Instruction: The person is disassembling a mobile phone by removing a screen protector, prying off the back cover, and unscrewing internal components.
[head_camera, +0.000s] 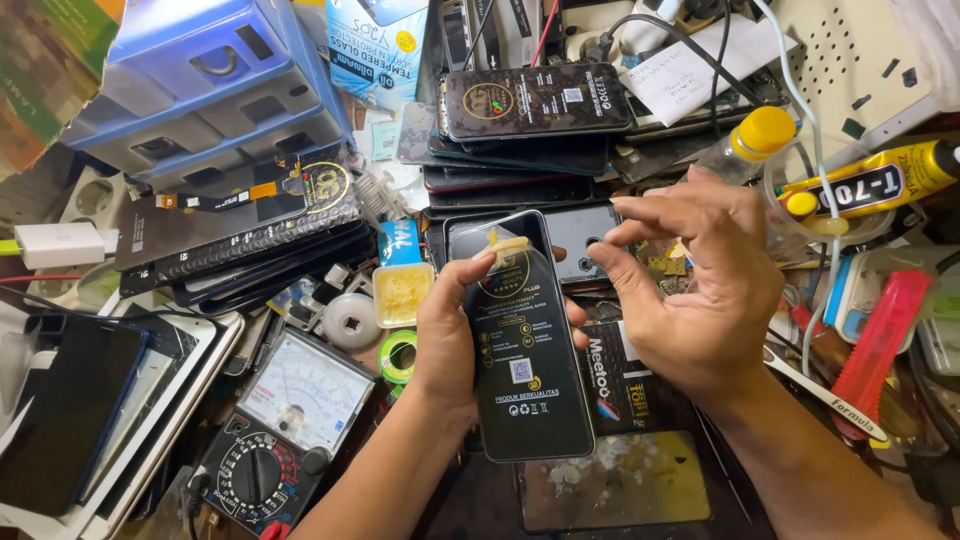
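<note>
Cluttered desk (640, 500) lay beneath. Your left hand (450, 330) gripped the black screen-protector packet (525, 350) at frame centre, thumb on its yellow tab; your right hand (700, 290) hovered, fingers spread. Best to pinch that tab squarely.

A phone repair workshop: stacked screens (525, 125) far, a multimeter (280, 430) near left, glue tubes (870, 185) far right.

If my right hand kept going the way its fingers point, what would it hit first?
Probably the top of the black phone held by the left hand; the right hand points left toward it, though depth is unclear.
</note>
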